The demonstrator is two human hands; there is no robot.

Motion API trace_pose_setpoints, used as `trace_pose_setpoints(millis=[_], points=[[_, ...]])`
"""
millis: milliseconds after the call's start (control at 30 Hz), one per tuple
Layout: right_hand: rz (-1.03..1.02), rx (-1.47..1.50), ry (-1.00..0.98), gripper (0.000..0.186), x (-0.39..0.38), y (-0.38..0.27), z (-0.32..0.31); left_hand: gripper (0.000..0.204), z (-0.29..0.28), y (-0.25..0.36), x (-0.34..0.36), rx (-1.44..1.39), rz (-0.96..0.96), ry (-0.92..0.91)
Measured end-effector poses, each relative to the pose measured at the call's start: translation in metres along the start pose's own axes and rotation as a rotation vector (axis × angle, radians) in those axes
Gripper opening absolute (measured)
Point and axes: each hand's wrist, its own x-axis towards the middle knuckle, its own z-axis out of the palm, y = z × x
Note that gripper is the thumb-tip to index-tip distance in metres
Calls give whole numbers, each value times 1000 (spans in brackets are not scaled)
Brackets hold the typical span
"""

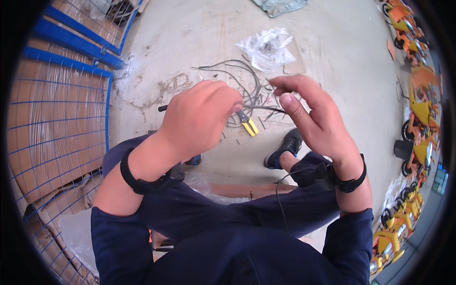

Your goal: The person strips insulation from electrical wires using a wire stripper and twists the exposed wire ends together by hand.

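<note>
My left hand is closed, its fingers pinched round a black cable. One stretch of the cable runs out to the right, and a thick black end shows to the left of the hand. My right hand is apart from it, thumb and forefinger separated, close to the cable's right end; nothing shows in its fingers. Just past my left fingertips, wire strippers with yellow handles appear below on the floor, their jaws partly hidden. Loose dark cables lie in loops beyond my hands.
Several short cable offcuts are scattered on the concrete floor. A clear plastic bag lies on a cardboard piece. At left stands a blue wire-mesh cage with wrapped cartons. Yellow-orange machines line the right side.
</note>
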Motion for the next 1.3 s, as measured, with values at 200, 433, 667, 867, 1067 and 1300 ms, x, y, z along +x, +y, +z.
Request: trace_pose_setpoints(millis=[200, 433, 667, 867, 1067, 1300], points=[[464, 756, -353, 28, -37, -31, -4, 19, 0, 30, -3, -19, 248, 37], [354, 739, -181, 16, -44, -40, -1, 18, -1, 35, 0, -2, 322, 78], [-297, -72, 131, 14, -44, -25, 0, 21, -1, 46, 2, -363, -59, -185], [-458, -246, 187, 18, -38, -17, -2, 28, -7, 46, 6, -875, -535, -490], [-311, -109, 209, 11, -40, -17, 7, 18, 4, 44, 1, -824, -445, -316], [-71, 80, 12, 5, -41, -31, -4, 11, 1, 46, -2, -511, -223, -182]])
